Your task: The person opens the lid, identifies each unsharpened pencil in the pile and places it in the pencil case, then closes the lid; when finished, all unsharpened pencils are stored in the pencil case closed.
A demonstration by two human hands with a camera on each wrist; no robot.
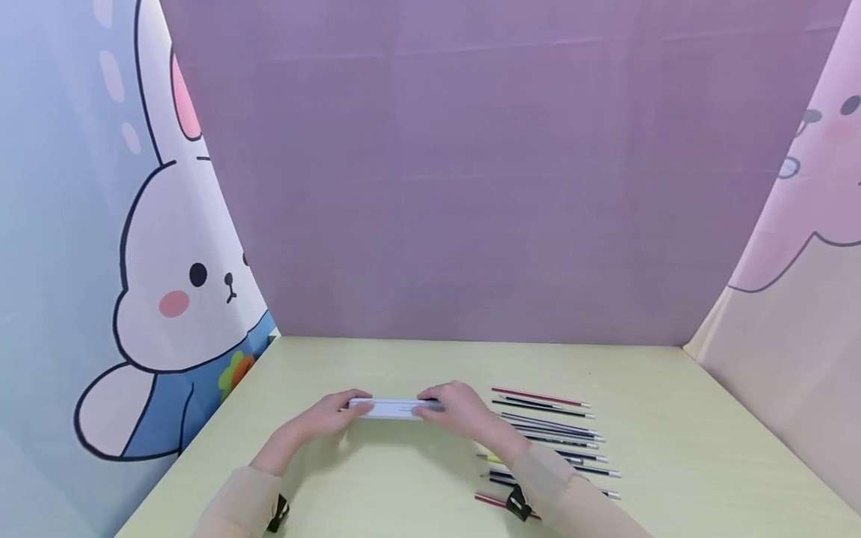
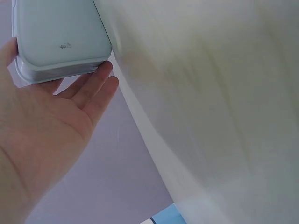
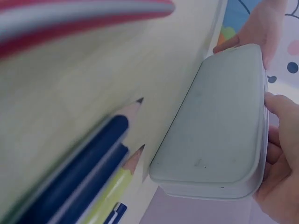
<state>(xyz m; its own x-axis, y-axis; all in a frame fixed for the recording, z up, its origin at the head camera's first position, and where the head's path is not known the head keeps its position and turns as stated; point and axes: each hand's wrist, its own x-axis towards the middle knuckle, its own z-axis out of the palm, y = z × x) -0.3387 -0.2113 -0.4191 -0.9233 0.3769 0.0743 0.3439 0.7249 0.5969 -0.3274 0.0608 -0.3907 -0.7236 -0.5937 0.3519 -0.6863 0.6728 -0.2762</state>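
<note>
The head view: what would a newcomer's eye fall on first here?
Probably the big cartoon rabbit looming on the left side, far larger than anything else with a shape of its own. Then the pale case near the middle of the table, held at its ends by the person's left grip and right grip. To its right, the pencils lie roughly side by side.

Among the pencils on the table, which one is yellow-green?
The yellow-green pencil lies beside two dark blue pencils in the right wrist view; no other visible pencil has this body colour.
</note>
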